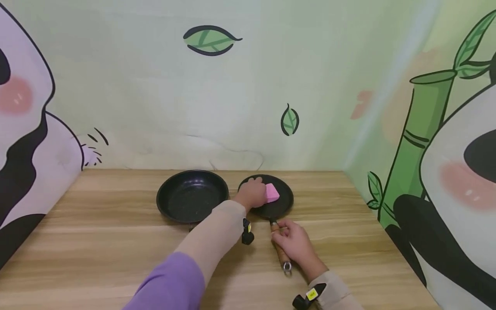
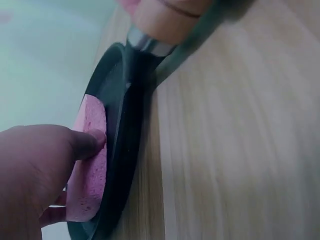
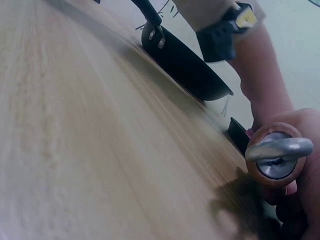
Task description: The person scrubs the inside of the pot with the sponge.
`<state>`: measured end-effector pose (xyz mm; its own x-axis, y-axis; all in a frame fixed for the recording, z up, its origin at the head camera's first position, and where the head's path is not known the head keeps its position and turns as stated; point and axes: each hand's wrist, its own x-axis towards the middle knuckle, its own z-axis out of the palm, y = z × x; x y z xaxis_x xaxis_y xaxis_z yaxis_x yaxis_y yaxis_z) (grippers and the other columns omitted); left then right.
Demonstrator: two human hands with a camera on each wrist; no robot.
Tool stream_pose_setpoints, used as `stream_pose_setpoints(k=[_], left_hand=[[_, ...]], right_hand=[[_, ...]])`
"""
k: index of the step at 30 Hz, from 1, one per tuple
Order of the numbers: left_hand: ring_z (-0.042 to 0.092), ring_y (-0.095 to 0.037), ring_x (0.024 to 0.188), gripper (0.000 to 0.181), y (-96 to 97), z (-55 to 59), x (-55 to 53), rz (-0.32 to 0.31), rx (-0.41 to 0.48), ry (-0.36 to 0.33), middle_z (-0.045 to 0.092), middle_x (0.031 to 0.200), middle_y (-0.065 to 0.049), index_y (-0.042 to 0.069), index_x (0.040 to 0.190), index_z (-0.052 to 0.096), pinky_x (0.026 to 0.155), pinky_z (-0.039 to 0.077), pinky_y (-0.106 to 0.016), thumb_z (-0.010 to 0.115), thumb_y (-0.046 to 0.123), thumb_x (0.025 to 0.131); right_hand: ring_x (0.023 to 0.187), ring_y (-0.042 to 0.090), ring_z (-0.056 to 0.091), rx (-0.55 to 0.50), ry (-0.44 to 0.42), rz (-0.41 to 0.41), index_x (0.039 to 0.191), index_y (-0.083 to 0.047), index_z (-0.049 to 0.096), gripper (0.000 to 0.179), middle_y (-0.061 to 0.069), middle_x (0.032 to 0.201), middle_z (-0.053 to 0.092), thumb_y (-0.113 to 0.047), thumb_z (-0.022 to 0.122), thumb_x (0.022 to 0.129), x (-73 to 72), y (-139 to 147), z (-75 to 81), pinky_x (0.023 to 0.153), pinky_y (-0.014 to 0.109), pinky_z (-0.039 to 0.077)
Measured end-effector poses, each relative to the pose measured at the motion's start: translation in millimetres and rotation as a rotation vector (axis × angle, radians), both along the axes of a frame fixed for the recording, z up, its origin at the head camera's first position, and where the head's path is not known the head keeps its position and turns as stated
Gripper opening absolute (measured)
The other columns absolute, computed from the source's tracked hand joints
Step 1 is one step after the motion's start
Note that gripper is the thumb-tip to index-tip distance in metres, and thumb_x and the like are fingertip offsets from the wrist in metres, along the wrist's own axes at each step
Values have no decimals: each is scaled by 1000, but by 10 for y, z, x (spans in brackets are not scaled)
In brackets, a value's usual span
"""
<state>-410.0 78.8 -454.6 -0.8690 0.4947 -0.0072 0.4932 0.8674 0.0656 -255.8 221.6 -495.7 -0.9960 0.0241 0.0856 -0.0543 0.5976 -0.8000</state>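
Observation:
My left hand (image 1: 252,193) grips a pink sponge (image 1: 272,193) over the cooking surface of a flat black frying pan (image 1: 285,202). In the left wrist view the thumb lies along the near side of the sponge (image 2: 92,175), whose lower edge touches the pan (image 2: 131,145). My right hand (image 1: 297,243) holds the pan's wooden handle (image 1: 281,253), which points towards me. The right wrist view shows that handle end-on, with a metal hanging ring (image 3: 280,149) at its tip and fingers curled beneath it.
A deeper black frying pan (image 1: 190,196) stands left of the flat one, its handle mostly hidden under my left forearm. Both pans sit near the back of a wooden table (image 1: 97,241). Behind rises a pale green wall (image 1: 155,94) with painted leaves and pandas.

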Motion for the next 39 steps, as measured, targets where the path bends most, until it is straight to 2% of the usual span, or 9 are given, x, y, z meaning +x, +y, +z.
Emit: stream_pose_setpoints(k=[4,9,14,18,23,29,33,39], left_hand=[[61,-28,106,32,15,-39,-4,40,14,34,63,118,-10,9,112,74,89,54,-42,61,34,96],[63,-22,94,40,160,-54,69,23,14,49,66,105,-7,9,104,74,81,54,-37,68,46,89],[61,-20,93,51,346,-12,188,-23,-12,18,67,107,-7,10,110,73,79,55,-38,63,55,90],[61,-20,94,53,408,18,242,-6,-9,3,68,108,-6,11,112,73,81,55,-38,59,58,92],[62,-20,92,52,404,-37,282,12,41,-33,66,107,-5,12,111,72,78,55,-38,61,58,90],[63,-22,97,51,401,-73,286,-8,68,-26,64,110,-5,12,109,73,81,55,-39,61,58,91],[63,-25,100,50,380,-11,265,-40,51,-27,64,115,-6,11,111,73,84,55,-41,61,56,92],[63,-25,96,43,267,76,250,-91,-19,-61,64,110,-6,10,112,72,83,55,-43,61,48,94]], right_hand=[[55,12,57,5,6,-5,109,0,64,33,-2,64,63,-18,70,82,28,-21,-37,57,30,47],[56,13,59,28,-4,-48,108,-1,65,32,-1,69,68,-20,71,83,39,19,-2,58,31,47],[60,13,59,51,-12,-74,109,-1,65,32,2,75,70,-21,71,85,40,92,50,60,32,48],[61,15,60,27,-27,-57,111,1,63,33,4,76,70,-19,70,86,38,104,52,60,32,49],[60,15,59,13,-52,-35,112,1,62,35,3,73,67,-19,71,85,49,62,20,59,32,50],[63,14,60,37,-46,-59,110,1,62,35,3,74,67,-21,72,85,69,22,31,61,32,49],[66,13,60,55,-27,-99,108,-1,64,32,2,77,70,-22,71,85,54,-4,56,63,32,48],[67,12,62,48,-27,-103,107,-3,65,31,3,79,72,-22,71,84,42,-68,49,65,32,49]])
